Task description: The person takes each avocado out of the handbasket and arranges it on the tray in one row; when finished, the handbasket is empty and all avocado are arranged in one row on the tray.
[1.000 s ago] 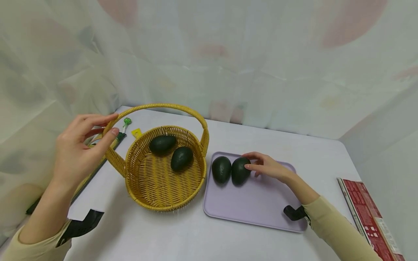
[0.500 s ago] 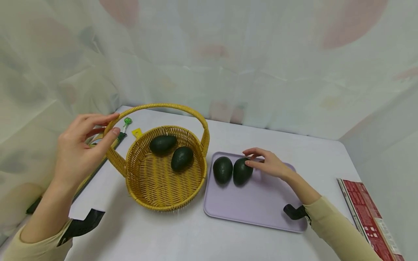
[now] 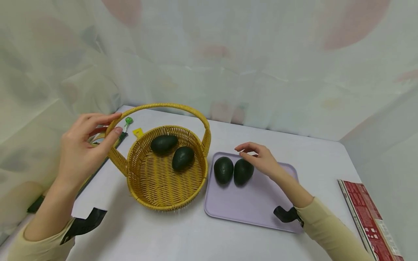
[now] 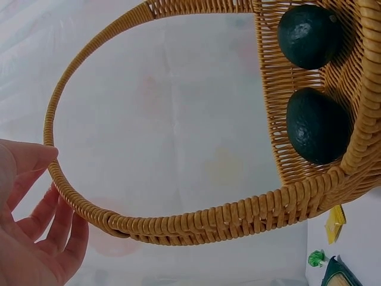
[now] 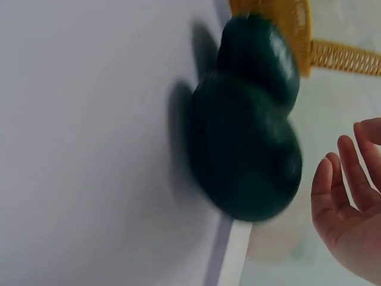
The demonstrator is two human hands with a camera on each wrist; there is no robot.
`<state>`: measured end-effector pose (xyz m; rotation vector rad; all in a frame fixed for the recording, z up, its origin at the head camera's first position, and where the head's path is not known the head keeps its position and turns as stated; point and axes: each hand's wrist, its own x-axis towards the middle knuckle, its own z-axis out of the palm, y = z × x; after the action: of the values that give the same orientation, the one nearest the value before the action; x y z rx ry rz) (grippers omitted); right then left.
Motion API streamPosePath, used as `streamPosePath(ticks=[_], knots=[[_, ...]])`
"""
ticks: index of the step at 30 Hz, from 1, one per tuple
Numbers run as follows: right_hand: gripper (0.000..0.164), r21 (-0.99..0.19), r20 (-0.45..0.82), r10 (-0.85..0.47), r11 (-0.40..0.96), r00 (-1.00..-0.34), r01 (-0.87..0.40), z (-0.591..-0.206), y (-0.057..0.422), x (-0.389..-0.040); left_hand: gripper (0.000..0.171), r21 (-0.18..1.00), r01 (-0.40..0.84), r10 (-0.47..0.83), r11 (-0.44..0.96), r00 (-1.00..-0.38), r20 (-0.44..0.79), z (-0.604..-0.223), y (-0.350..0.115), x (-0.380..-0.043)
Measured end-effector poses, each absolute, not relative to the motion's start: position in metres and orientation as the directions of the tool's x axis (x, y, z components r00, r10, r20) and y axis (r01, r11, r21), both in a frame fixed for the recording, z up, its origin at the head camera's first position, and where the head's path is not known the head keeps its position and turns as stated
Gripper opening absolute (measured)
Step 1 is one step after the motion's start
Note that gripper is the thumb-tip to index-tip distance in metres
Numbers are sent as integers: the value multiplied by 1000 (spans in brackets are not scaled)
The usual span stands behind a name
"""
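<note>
My left hand (image 3: 83, 145) grips the handle (image 4: 202, 226) of a yellow woven basket (image 3: 156, 186), thumb on one side and fingers on the other. Inside the basket lie two dark green avocados, one toward the back (image 3: 164, 144) and one near the middle (image 3: 183, 158). Two more avocados, a left one (image 3: 223, 170) and a right one (image 3: 243, 174), sit side by side on a lilac tray (image 3: 248, 208). Just above the right avocado hovers my right hand (image 3: 261, 161), its fingers loosely bent and holding nothing. The right wrist view shows those fingers apart from the avocado.
Left of the basket are a green lollipop (image 3: 128, 121), a small yellow item (image 3: 138, 132) and a dark green-edged package (image 3: 121, 138), partly behind my left hand. A red printed box or book (image 3: 367, 214) lies at the table's right. A pale patterned curtain (image 3: 248, 65) hangs behind.
My right hand has lifted off the right avocado and shifted slightly left and up. Both tray avocados moved slightly right in the view. The left hand keeps its grip on the basket handle.
</note>
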<state>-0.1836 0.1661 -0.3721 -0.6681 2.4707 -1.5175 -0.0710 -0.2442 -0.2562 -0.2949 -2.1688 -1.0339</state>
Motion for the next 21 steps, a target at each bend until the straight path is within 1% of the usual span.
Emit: streamPosePath(ticks=[4,13,16,21], knots=[[18,-892,76,-474,360,-877,-272,-366,151,-177,36,566,478,-74,671,-717,693,-256,-244,-71],[23,-902,90,-576,300,-813,-312,-355,118,-165,33,551,484,-79,680,-699,711,-252,-238,-68],[24,-905,95,-613,275,-784,-325,-353,109,-163,33,545,486,-73,683,-698,713,-249,-236,-66],[28,-904,110,-696,226,-709,-362,-351,93,-159,33,552,478,-85,683,-699,710,-252,-238,-68]])
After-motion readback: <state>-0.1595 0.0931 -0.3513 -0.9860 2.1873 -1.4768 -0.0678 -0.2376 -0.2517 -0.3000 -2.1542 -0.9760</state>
